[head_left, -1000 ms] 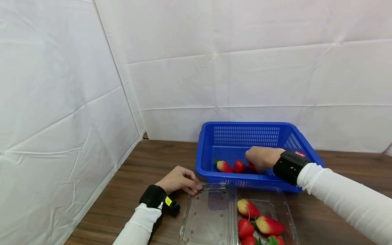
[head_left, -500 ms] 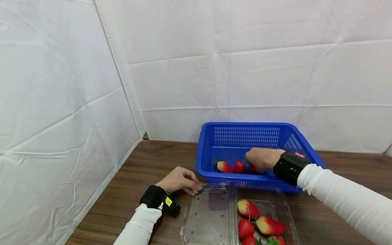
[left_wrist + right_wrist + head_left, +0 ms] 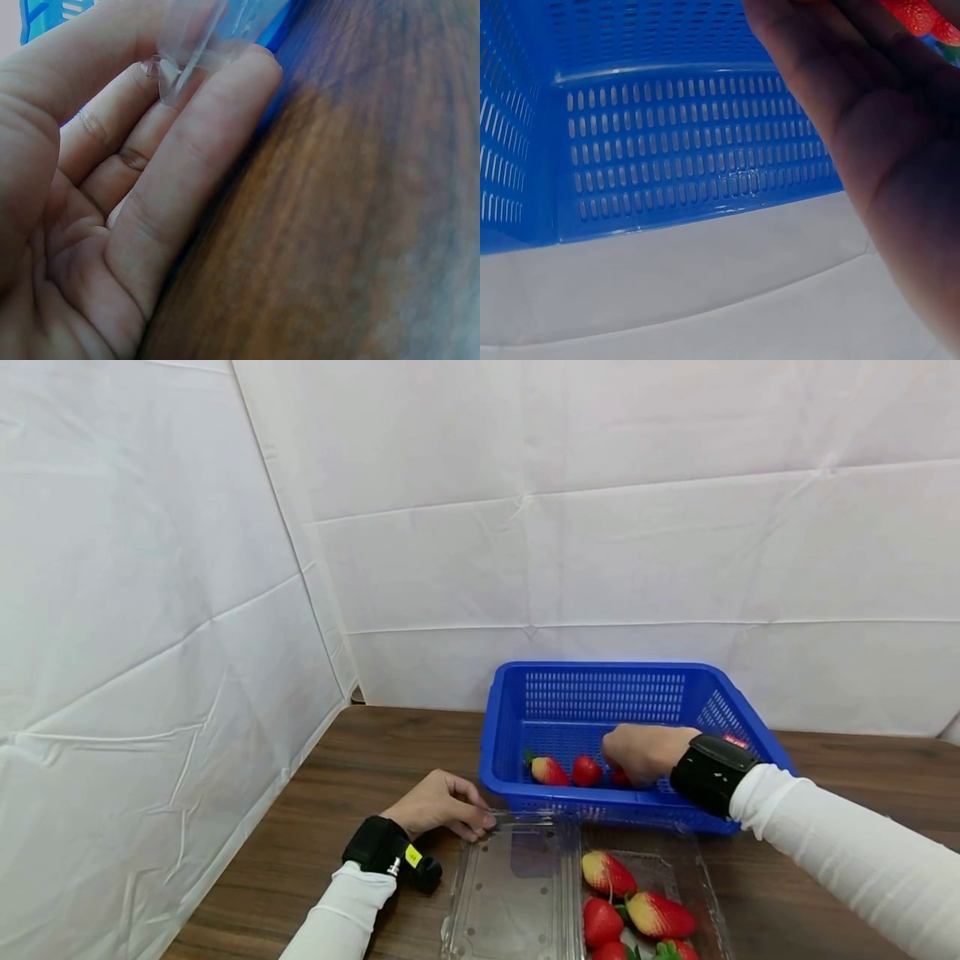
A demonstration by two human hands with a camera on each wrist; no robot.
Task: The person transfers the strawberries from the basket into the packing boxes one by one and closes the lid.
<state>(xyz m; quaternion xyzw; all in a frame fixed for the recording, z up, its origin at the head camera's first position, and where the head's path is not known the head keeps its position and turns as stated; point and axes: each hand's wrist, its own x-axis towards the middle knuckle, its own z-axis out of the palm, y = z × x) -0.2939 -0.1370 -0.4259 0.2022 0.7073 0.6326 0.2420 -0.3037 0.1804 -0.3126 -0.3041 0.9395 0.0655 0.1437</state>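
My left hand (image 3: 442,806) pinches the far left corner of a clear plastic clamshell box (image 3: 517,893) that lies open on the table; in the left wrist view the clear edge (image 3: 174,79) passes between thumb and fingers. My right hand (image 3: 643,753) reaches down into a blue plastic basket (image 3: 600,668), its fingers curled over a red strawberry (image 3: 620,777) that they partly hide. To its left in the basket lie a red strawberry (image 3: 587,770) and a yellow-red strawberry (image 3: 549,770). Fingertips of the right hand fall outside the right wrist view (image 3: 885,127) at the top.
Several strawberries (image 3: 660,913) lie in the right half of the clamshell box, some cut off by the frame. The basket stands right behind the box on the brown wooden table (image 3: 405,735). White cloth (image 3: 630,552) hangs at the back and left.
Both hands stay nearly still, the left at the box corner and the right inside the basket. The whole head view has shifted very slightly downward.
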